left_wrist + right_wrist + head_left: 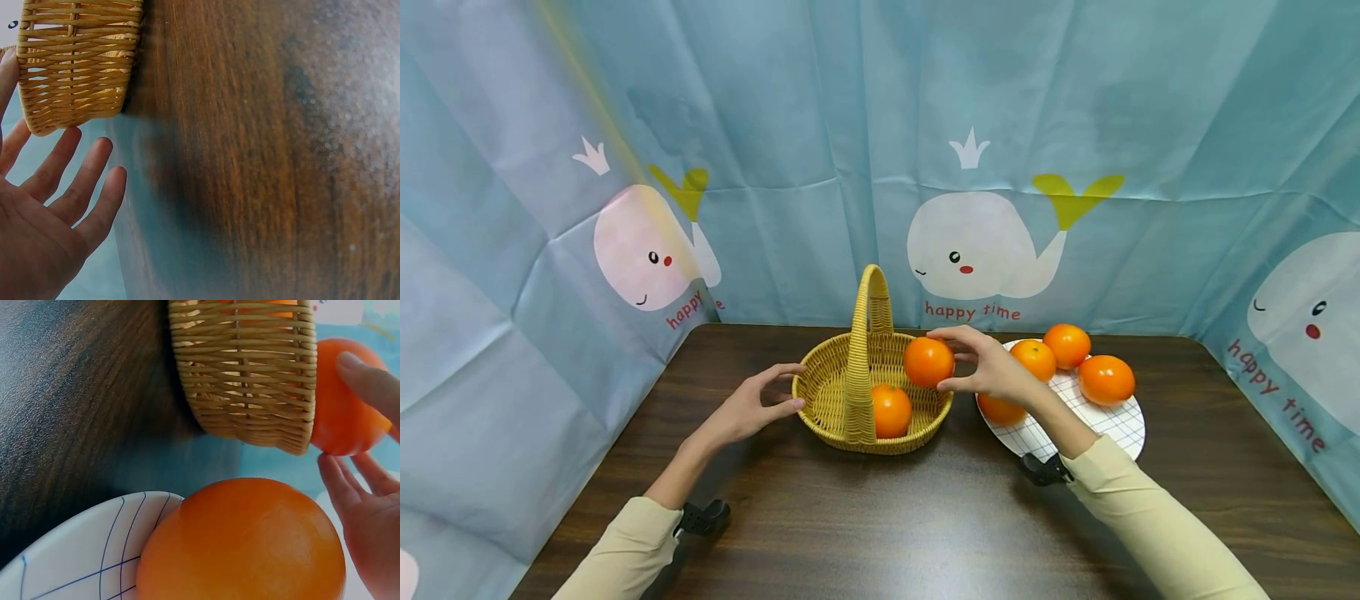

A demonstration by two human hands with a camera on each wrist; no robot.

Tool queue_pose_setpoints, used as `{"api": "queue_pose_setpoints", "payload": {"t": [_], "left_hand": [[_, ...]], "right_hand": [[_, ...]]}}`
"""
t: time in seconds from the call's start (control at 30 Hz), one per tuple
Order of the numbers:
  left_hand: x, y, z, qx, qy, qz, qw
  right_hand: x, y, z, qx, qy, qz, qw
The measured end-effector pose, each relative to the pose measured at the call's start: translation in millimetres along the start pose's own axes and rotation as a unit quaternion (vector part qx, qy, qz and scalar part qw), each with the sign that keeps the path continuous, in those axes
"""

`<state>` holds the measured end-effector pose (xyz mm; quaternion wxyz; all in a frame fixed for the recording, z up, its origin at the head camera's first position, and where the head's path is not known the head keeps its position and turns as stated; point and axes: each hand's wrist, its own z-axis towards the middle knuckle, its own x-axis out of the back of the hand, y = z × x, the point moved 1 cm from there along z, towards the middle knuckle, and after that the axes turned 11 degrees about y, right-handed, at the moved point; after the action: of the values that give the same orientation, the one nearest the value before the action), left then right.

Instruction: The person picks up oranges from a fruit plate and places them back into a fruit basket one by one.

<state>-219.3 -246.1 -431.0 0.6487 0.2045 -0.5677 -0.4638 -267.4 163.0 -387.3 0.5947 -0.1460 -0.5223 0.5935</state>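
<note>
A yellow wicker basket (pixel 827 400) with a tall arched handle stands on the table. One orange (pixel 891 412) lies inside it, in the right half. My right hand (pixel 996 367) holds another orange (pixel 928 362) between thumb and fingers, over the basket's right rim. In the right wrist view this held orange (pixel 350 394) shows beside the basket rim (pixel 306 375). My left hand (pixel 748 408) is at the basket's left end, thumb and fingers spread at the rim. The left wrist view shows its fingers (pixel 87 181) straight and apart near the basket wall (pixel 75 69).
A white plate (pixel 1123 425) with blue grid lines stands right of the basket, bearing several oranges (pixel 1107 380), partly behind my right forearm. The dark wooden table (pixel 880 517) ends at a blue curtain (pixel 775 208) printed with whales.
</note>
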Motion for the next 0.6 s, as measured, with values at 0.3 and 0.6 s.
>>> {"api": "queue_pose_setpoints", "payload": {"t": [0.3, 0.6], "left_hand": [[-0.2, 0.6, 0.0, -0.001, -0.001, 0.005, 1.0000], [0.2, 1.5, 0.3, -0.007, 0.000, 0.013, 0.9999]], "right_hand": [[10, -2, -4.6, -0.002, 0.033, 0.039, 0.9987], [36, -2, -18.2, -0.008, 0.055, 0.028, 0.9980]]}}
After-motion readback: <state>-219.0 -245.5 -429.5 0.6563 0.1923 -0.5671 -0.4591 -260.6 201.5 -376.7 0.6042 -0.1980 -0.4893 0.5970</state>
